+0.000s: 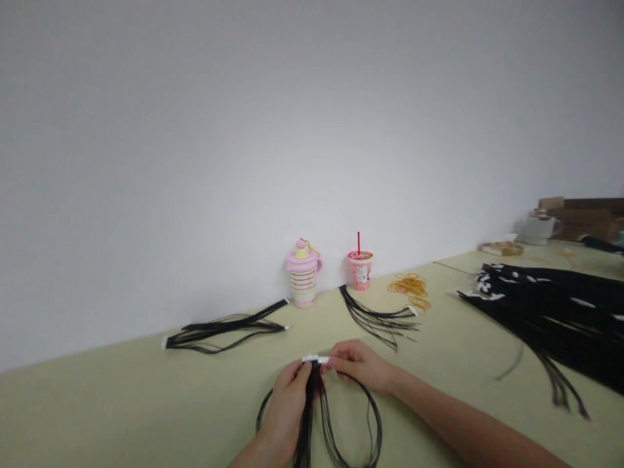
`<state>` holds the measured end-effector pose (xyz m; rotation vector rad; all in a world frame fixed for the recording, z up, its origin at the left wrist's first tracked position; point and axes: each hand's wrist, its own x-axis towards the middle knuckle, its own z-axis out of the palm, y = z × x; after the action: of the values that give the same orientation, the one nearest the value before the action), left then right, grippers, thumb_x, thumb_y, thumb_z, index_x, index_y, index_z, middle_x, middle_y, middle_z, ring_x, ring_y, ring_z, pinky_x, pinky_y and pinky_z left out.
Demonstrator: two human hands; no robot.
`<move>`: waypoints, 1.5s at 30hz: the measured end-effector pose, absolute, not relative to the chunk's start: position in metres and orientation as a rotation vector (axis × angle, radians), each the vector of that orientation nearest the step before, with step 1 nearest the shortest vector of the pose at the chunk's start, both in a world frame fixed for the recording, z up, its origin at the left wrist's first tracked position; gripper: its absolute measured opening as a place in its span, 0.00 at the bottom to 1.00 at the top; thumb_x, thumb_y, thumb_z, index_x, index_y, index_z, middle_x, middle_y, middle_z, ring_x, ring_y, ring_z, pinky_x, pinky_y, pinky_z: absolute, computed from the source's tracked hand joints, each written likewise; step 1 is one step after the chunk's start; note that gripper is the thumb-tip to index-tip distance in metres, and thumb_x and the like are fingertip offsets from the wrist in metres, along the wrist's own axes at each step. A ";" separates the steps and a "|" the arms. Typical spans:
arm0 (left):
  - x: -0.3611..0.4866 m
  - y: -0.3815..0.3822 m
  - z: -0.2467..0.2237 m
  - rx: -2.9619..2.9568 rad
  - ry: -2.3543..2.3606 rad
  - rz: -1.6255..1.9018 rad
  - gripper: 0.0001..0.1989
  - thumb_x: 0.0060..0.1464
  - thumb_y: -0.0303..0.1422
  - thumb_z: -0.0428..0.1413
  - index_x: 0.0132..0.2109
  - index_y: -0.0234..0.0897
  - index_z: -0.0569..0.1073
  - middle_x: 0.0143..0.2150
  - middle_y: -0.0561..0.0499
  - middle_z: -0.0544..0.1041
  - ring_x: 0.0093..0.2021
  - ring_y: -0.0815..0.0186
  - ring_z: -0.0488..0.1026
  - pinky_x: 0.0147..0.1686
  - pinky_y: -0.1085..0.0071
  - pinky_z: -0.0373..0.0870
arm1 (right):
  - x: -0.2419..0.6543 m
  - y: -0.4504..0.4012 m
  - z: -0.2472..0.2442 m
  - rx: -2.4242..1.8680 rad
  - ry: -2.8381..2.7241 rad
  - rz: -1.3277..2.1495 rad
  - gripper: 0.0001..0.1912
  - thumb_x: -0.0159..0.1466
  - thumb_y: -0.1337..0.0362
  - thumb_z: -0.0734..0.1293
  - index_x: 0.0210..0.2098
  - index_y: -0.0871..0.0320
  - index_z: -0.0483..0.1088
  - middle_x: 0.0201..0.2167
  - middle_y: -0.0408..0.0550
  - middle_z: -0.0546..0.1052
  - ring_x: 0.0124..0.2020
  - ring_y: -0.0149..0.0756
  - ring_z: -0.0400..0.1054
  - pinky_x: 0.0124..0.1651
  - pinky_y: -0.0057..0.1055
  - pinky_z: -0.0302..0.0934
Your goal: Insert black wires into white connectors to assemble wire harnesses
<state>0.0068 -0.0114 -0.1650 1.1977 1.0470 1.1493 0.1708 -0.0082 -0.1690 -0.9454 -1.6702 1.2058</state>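
Head view: a black wire bundle [305,429] is held over the near middle of the worktop [146,416]. Its long axis runs away from the person, the white connectors [309,359] at its far end pointing toward the wall [195,162]; wires trail back nearward, looping out on both sides. The left hand [285,403] has its grip pressed around the bundle, thumb just below the connectors; the right hand [359,365] pinches the right-hand connector in its fingertips.

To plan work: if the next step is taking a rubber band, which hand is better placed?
Probably the right hand: it is nearer the yellow rubber bands. It pinches a white connector, while the left hand, farther away, holds the black cables.
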 end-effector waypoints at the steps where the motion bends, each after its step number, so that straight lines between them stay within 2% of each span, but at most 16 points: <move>1: 0.003 -0.006 -0.166 1.208 1.040 1.133 0.14 0.44 0.41 0.55 0.31 0.33 0.74 0.26 0.49 0.74 0.27 0.66 0.69 0.28 0.72 0.63 | 0.169 -0.002 -0.168 -0.935 -1.688 1.225 0.19 0.57 0.52 0.63 0.31 0.64 0.71 0.13 0.35 0.59 0.14 0.20 0.47 0.17 0.20 0.38; 5: -0.011 0.016 -0.169 1.303 0.976 1.139 0.13 0.46 0.40 0.55 0.33 0.33 0.74 0.26 0.51 0.73 0.27 0.68 0.66 0.28 0.74 0.60 | 0.162 0.021 -0.167 -0.906 -1.720 1.269 0.20 0.57 0.51 0.62 0.31 0.65 0.70 0.13 0.35 0.59 0.14 0.20 0.46 0.16 0.20 0.38; 11: -0.014 0.023 -0.165 1.134 0.937 1.115 0.11 0.45 0.36 0.57 0.32 0.31 0.74 0.24 0.52 0.72 0.25 0.72 0.64 0.26 0.77 0.58 | 0.155 0.034 -0.178 -0.899 -1.685 1.241 0.19 0.57 0.51 0.63 0.27 0.63 0.67 0.14 0.35 0.58 0.15 0.21 0.48 0.18 0.20 0.40; 17: -0.012 0.015 -0.163 1.009 0.993 1.194 0.11 0.41 0.36 0.60 0.30 0.31 0.75 0.22 0.52 0.71 0.22 0.75 0.63 0.22 0.80 0.58 | 0.153 0.032 -0.180 -0.925 -1.547 1.158 0.16 0.54 0.54 0.66 0.35 0.60 0.63 0.16 0.34 0.62 0.16 0.22 0.53 0.18 0.20 0.45; 21: -0.013 0.015 -0.164 0.925 1.053 1.283 0.12 0.39 0.35 0.61 0.31 0.30 0.76 0.24 0.50 0.73 0.24 0.73 0.67 0.25 0.79 0.61 | 0.150 0.023 -0.177 -0.921 -1.505 1.224 0.22 0.48 0.61 0.71 0.38 0.60 0.60 0.22 0.38 0.69 0.21 0.24 0.61 0.25 0.22 0.54; 23: -0.014 0.016 -0.164 0.904 1.059 1.317 0.12 0.39 0.35 0.62 0.31 0.30 0.76 0.24 0.50 0.74 0.25 0.74 0.67 0.25 0.80 0.62 | 0.146 0.016 -0.178 -0.928 -1.530 1.268 0.24 0.46 0.65 0.71 0.40 0.60 0.60 0.23 0.39 0.70 0.23 0.25 0.62 0.26 0.22 0.55; 27: -0.016 0.016 -0.163 0.888 1.101 1.336 0.12 0.38 0.34 0.62 0.31 0.31 0.76 0.26 0.50 0.75 0.25 0.74 0.67 0.26 0.80 0.63 | 0.140 0.011 -0.180 -0.935 -1.580 1.291 0.14 0.47 0.71 0.68 0.34 0.62 0.66 0.19 0.37 0.66 0.19 0.22 0.58 0.21 0.20 0.50; 30: -0.018 0.016 -0.163 0.897 1.109 1.320 0.13 0.39 0.35 0.61 0.32 0.30 0.76 0.25 0.51 0.74 0.26 0.73 0.67 0.26 0.79 0.63 | 0.142 0.015 -0.177 -0.946 -1.497 1.359 0.08 0.48 0.66 0.67 0.26 0.63 0.66 0.17 0.38 0.65 0.18 0.22 0.57 0.21 0.21 0.51; 32: -0.020 0.018 -0.164 0.906 1.084 1.311 0.12 0.40 0.35 0.61 0.32 0.30 0.76 0.24 0.52 0.73 0.24 0.74 0.66 0.25 0.80 0.62 | 0.147 0.019 -0.173 -0.958 -1.453 1.412 0.12 0.51 0.59 0.66 0.25 0.63 0.65 0.18 0.40 0.66 0.17 0.23 0.59 0.22 0.22 0.54; 34: -0.021 0.020 -0.164 0.924 1.059 1.290 0.11 0.41 0.35 0.60 0.32 0.30 0.75 0.22 0.53 0.71 0.21 0.76 0.64 0.22 0.81 0.60 | 0.154 0.022 -0.169 -0.977 -1.436 1.446 0.16 0.52 0.54 0.64 0.28 0.62 0.65 0.18 0.39 0.65 0.17 0.23 0.59 0.21 0.23 0.56; 36: -0.023 0.022 -0.162 0.935 1.034 1.266 0.10 0.43 0.33 0.58 0.31 0.30 0.74 0.19 0.55 0.68 0.19 0.77 0.62 0.19 0.81 0.57 | 0.162 0.026 -0.166 -1.001 -1.428 1.472 0.18 0.53 0.53 0.62 0.33 0.62 0.65 0.17 0.37 0.62 0.15 0.22 0.56 0.17 0.22 0.52; 38: -0.023 0.023 -0.159 0.922 1.026 1.277 0.07 0.45 0.31 0.56 0.30 0.29 0.73 0.18 0.55 0.66 0.18 0.77 0.61 0.19 0.81 0.57 | 0.169 0.030 -0.165 -1.023 -1.435 1.467 0.17 0.54 0.53 0.61 0.34 0.62 0.65 0.17 0.35 0.59 0.13 0.20 0.50 0.15 0.20 0.44; 40: -0.023 0.023 -0.157 0.890 1.062 1.321 0.06 0.46 0.29 0.55 0.30 0.28 0.73 0.19 0.54 0.68 0.19 0.77 0.62 0.20 0.81 0.59 | 0.175 0.033 -0.166 -1.049 -1.444 1.416 0.16 0.55 0.54 0.61 0.29 0.62 0.65 0.16 0.35 0.57 0.13 0.20 0.46 0.15 0.21 0.40; 42: -0.022 0.021 -0.157 0.884 1.085 1.338 0.05 0.46 0.28 0.55 0.31 0.28 0.72 0.24 0.51 0.72 0.21 0.77 0.65 0.23 0.81 0.62 | 0.179 0.034 -0.168 -1.075 -1.450 1.317 0.13 0.53 0.56 0.65 0.26 0.62 0.66 0.15 0.36 0.58 0.15 0.21 0.48 0.18 0.22 0.43; 43: -0.021 0.020 -0.157 0.905 1.077 1.340 0.06 0.46 0.28 0.56 0.32 0.28 0.72 0.27 0.50 0.73 0.23 0.76 0.66 0.25 0.80 0.63 | 0.180 0.033 -0.169 -1.108 -1.500 1.196 0.12 0.52 0.58 0.66 0.27 0.61 0.67 0.15 0.37 0.59 0.16 0.23 0.50 0.20 0.23 0.45; 45: -0.019 0.019 -0.160 0.950 1.058 1.313 0.07 0.45 0.29 0.57 0.33 0.29 0.73 0.30 0.48 0.75 0.25 0.76 0.68 0.29 0.80 0.65 | 0.181 0.028 -0.169 -1.200 -1.691 0.805 0.14 0.51 0.59 0.67 0.36 0.60 0.69 0.19 0.40 0.64 0.22 0.27 0.56 0.27 0.25 0.51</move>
<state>-0.0194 0.0190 -0.1596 0.9501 1.0583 1.3128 0.1807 0.0280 -0.1691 -1.2001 -1.6911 0.8054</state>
